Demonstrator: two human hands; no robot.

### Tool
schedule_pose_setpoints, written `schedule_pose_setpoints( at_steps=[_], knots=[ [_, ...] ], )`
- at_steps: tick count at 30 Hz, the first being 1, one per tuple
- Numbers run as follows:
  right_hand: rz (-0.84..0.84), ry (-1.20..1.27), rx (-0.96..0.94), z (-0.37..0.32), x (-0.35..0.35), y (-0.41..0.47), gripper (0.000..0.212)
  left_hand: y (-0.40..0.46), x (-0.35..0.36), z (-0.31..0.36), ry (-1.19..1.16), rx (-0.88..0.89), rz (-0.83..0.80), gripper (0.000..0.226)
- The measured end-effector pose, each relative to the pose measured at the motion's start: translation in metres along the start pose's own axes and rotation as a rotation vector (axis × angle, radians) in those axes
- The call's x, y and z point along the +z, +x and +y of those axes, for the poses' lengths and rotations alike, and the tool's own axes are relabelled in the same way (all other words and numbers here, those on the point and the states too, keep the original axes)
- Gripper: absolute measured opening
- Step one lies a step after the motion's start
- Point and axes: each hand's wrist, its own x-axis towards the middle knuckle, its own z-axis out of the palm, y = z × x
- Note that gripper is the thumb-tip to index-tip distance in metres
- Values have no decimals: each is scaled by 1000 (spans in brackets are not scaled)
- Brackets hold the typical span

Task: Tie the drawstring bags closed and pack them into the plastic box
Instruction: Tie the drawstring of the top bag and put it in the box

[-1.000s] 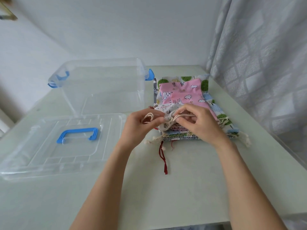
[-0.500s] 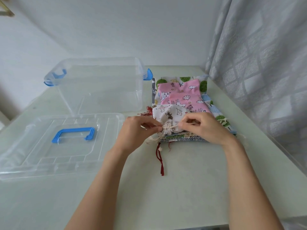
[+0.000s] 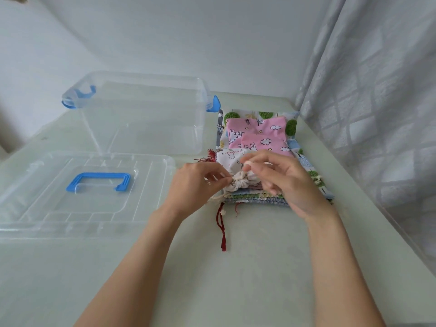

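A stack of printed drawstring bags [image 3: 257,197] lies on the table right of centre, with two pink bags [image 3: 259,135] on top at the back. On the front of the stack sits a small white printed bag [image 3: 232,160] with its mouth gathered tight. My left hand [image 3: 195,182] pinches the cream drawstring at the left of that gathered mouth. My right hand [image 3: 285,180] pinches the cord just above the mouth, its other fingers spread. The clear plastic box [image 3: 146,114] with blue latches stands behind and to the left, with nothing visible inside.
The box's clear lid [image 3: 77,192] with a blue handle lies flat at the front left. A dark red cord [image 3: 221,228] trails from the stack toward me. A grey curtain [image 3: 377,102] hangs along the right table edge. A white wall stands behind.
The white bag's mouth has been drawn tight. My right hand has lifted from the cord's right end to just above the mouth, and its fingers have spread.
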Motion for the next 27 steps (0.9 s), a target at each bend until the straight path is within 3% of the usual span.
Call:
schedule_pose_setpoints(
  at_steps=[6,10,12,18,22,27],
  knots=[
    [104,88,48,12,8,9,16,-2,-6,-2,-58,-77,-51,19],
    [121,-14,85,20,6,9,21,-4,-22,9,-501,-211,-171,24],
    [108,-69,100,20,8,10,19,-6,-25,12,-587,-207,-241,25],
    [63,-124,122,19,6,9,27,-7,-33,8,-757,-151,-276,14],
    [80,-211,75,19,6,11,12,-6,-24,5,-782,-132,-274,16],
    [124,-235,102,25,5,13,14,-5,-21,8,-768,-90,-246,14]
  ],
)
